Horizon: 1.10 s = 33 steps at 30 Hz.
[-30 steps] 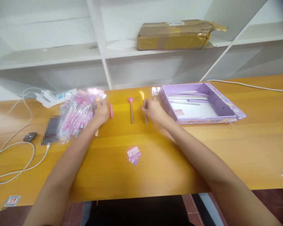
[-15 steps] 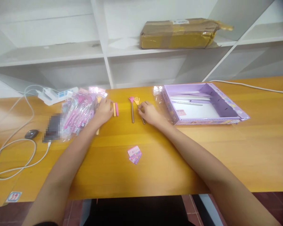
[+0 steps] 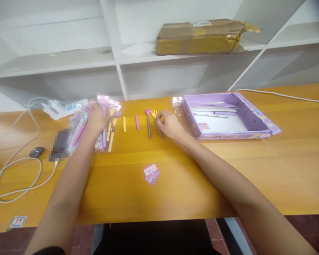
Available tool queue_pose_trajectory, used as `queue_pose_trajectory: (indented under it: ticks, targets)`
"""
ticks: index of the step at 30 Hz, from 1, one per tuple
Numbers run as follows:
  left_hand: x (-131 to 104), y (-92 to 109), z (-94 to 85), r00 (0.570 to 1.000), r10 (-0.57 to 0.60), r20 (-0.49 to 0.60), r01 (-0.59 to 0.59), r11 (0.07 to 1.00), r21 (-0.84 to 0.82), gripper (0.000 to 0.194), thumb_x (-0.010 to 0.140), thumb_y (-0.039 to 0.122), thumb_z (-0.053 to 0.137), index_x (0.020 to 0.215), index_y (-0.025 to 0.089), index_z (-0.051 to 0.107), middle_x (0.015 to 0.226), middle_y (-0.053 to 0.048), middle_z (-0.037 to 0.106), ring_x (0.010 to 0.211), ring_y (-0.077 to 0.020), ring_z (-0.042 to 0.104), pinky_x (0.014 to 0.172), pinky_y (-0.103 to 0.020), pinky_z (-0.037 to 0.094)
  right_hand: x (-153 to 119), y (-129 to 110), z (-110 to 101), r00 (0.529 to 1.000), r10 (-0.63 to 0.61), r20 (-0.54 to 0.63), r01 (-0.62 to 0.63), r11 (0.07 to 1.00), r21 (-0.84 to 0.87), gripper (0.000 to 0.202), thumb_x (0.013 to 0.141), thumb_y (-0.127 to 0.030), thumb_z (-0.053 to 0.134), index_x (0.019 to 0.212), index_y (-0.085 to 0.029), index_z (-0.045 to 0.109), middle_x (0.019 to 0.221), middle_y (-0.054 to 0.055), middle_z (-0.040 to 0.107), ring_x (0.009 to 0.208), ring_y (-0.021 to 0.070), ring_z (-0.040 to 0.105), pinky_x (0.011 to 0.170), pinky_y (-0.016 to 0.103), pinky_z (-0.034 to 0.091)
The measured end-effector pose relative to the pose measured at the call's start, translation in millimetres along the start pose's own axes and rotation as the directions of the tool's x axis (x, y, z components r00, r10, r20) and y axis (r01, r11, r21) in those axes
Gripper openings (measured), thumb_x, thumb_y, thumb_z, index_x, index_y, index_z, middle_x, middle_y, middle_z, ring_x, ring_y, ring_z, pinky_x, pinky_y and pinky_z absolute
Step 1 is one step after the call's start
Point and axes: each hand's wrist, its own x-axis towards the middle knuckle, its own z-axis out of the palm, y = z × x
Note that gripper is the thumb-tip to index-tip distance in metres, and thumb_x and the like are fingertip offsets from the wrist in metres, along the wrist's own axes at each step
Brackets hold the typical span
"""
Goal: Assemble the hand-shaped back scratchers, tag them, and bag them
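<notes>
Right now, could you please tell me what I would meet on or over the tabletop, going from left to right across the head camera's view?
Black mouse → dark pixelated object → left hand → short yellow stick → short pink stick → pink-headed rod → yellow-headed rod → right hand → open purple box.

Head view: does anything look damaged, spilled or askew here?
The taped parcel on the shelf looks damaged: its right end is ragged, with a loose strip sticking out. The small cards overlap at odd angles on the table. I see no spill.
</notes>
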Motion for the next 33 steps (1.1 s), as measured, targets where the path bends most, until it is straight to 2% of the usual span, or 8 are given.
queue_pose_trajectory:
  ticks: [4, 9, 11, 17, 22, 25, 28, 33]
  targets:
    - [-23, 30, -20.7, 0.939, 0.277, 0.205, -0.216, 0.936, -0.277, 0.069, 0.090, 0.029, 0.071, 0.156, 0.017, 0.051, 0.108, -0.010, 0.070, 0.100, -0.0313, 0.072, 0.090, -0.043, 0.058, 1, -15, -16, 0.996, 0.049, -0.081, -0.033, 0.981, 0.192, 0.028, 0.106, -0.029, 0.060, 0.132, -0.018, 0.061, 0.124, 0.013, 0.075, 0.084, 0.0207, 0.068, 0.088, 0.038, 0.056]
    - [-72, 77, -33.7, 0.597, 0.672, 0.438, -0.309, 0.697, -0.647, 0.084, 0.088, 0.025, 0.070, 0.167, 0.030, 0.042, 0.091, 0.001, 0.063, 0.077, -0.0189, 0.060, 0.071, -0.032, 0.048, -2, -35, -39, 0.996, 0.035, 0.079, -0.067, 0.887, 0.456, 0.057, 0.098, -0.050, 0.077, 0.144, -0.024, 0.056, 0.137, 0.013, 0.071, 0.080, 0.0184, 0.070, 0.074, 0.037, 0.060]
    - [-84, 89, -30.0, 0.523, 0.721, 0.455, -0.282, 0.650, -0.706, 0.077, 0.087, 0.024, 0.070, 0.161, 0.027, 0.049, 0.094, 0.000, 0.065, 0.078, -0.0186, 0.060, 0.071, -0.032, 0.047, -4, -40, -46, 0.979, -0.024, 0.202, -0.092, 0.836, 0.542, 0.047, 0.096, -0.053, 0.078, 0.129, -0.024, 0.065, 0.122, 0.010, 0.075, 0.083, 0.0203, 0.072, 0.072, 0.036, 0.061]
    - [-84, 93, -1.4, 0.575, 0.727, 0.377, -0.099, 0.518, -0.850, 0.072, 0.085, 0.023, 0.076, 0.153, 0.025, 0.054, 0.125, -0.009, 0.071, 0.101, -0.0237, 0.070, 0.085, -0.037, 0.056, -8, -47, -50, 0.977, -0.124, 0.173, 0.003, 0.820, 0.572, 0.043, 0.098, -0.052, 0.078, 0.130, -0.024, 0.069, 0.134, 0.010, 0.072, 0.119, 0.0238, 0.071, 0.101, 0.041, 0.060]
    - [-83, 95, 9.7, 0.668, 0.694, 0.267, 0.053, 0.314, -0.948, 0.080, 0.087, 0.034, 0.087, 0.157, 0.029, 0.049, 0.150, -0.015, 0.066, 0.123, -0.0275, 0.071, 0.103, -0.043, 0.057, -7, -46, -46, 0.962, -0.031, 0.271, -0.167, 0.718, 0.676, 0.051, 0.093, -0.061, 0.082, 0.125, -0.023, 0.068, 0.126, 0.010, 0.074, 0.101, 0.0212, 0.074, 0.080, 0.035, 0.065]
    - [-87, 97, 5.5, 0.651, 0.707, 0.276, 0.038, 0.333, -0.942, 0.082, 0.087, 0.034, 0.087, 0.159, 0.029, 0.048, 0.148, -0.015, 0.066, 0.119, -0.0268, 0.072, 0.097, -0.040, 0.058, -5, -42, -45, 0.962, 0.000, 0.272, -0.193, 0.705, 0.682, 0.054, 0.087, -0.062, 0.089, 0.118, -0.022, 0.071, 0.125, 0.010, 0.076, 0.100, 0.0205, 0.074, 0.078, 0.034, 0.064]
    - [-92, 98, -2.1, 0.620, 0.720, 0.312, -0.004, 0.401, -0.916, 0.102, 0.086, 0.029, 0.084, 0.171, 0.032, 0.028, 0.137, -0.011, 0.069, 0.113, -0.0278, 0.072, 0.094, -0.042, 0.060, -2, -39, -43, 0.974, -0.002, 0.226, -0.159, 0.704, 0.692, 0.051, 0.084, -0.060, 0.090, 0.111, -0.022, 0.071, 0.113, 0.008, 0.077, 0.093, 0.0196, 0.073, 0.075, 0.034, 0.063]
    - [-95, 97, -8.5, 0.696, 0.634, 0.338, -0.062, 0.522, -0.851, 0.121, 0.079, 0.023, 0.084, 0.177, 0.030, 0.013, 0.131, -0.011, 0.066, 0.106, -0.0308, 0.074, 0.092, -0.046, 0.061, -1, -37, -42, 0.996, -0.003, 0.094, -0.056, 0.782, 0.621, 0.035, 0.093, -0.053, 0.081, 0.108, -0.024, 0.067, 0.093, 0.004, 0.075, 0.082, 0.0186, 0.072, 0.068, 0.034, 0.061]
